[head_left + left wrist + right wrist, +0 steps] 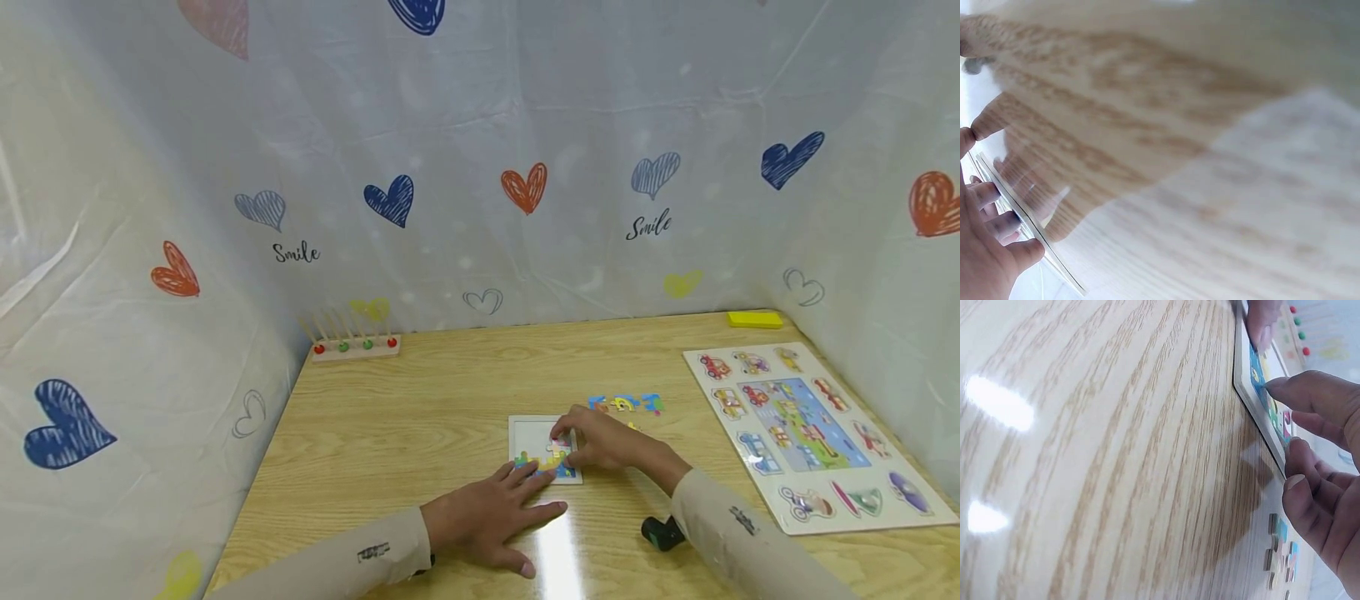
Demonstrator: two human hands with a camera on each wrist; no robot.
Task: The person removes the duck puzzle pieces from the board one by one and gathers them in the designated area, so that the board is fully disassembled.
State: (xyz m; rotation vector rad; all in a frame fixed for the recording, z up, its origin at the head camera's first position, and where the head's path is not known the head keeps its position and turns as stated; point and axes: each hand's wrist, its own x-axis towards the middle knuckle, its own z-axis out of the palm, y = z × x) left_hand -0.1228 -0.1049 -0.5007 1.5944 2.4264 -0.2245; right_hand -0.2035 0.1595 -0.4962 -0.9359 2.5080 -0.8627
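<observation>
A small white-framed jigsaw tray (pixel 512 433) lies on the table, its lower part and right side filled with colourful pieces. My left hand (pixel 498 515) rests at the tray's near edge, fingers spread and fingertips on the lower pieces. From the right, my right hand (pixel 603 440) reaches over the tray with bent fingers. Its thumb and fingers are set apart around a pink-and-white jigsaw piece (pixel 1287 423) at the right side; the fingers partly hide it. Several loose jigsaw pieces (pixel 624 403) lie just beyond the right hand.
A large vehicle puzzle board (pixel 806 425) lies at the right, with a yellow block (pixel 754 319) behind it. A peg stand with coloured beads (pixel 356 348) stands at the back left. Near the right forearm is a dark object (pixel 660 533). Heart-printed curtains (pixel 465 208) border the table.
</observation>
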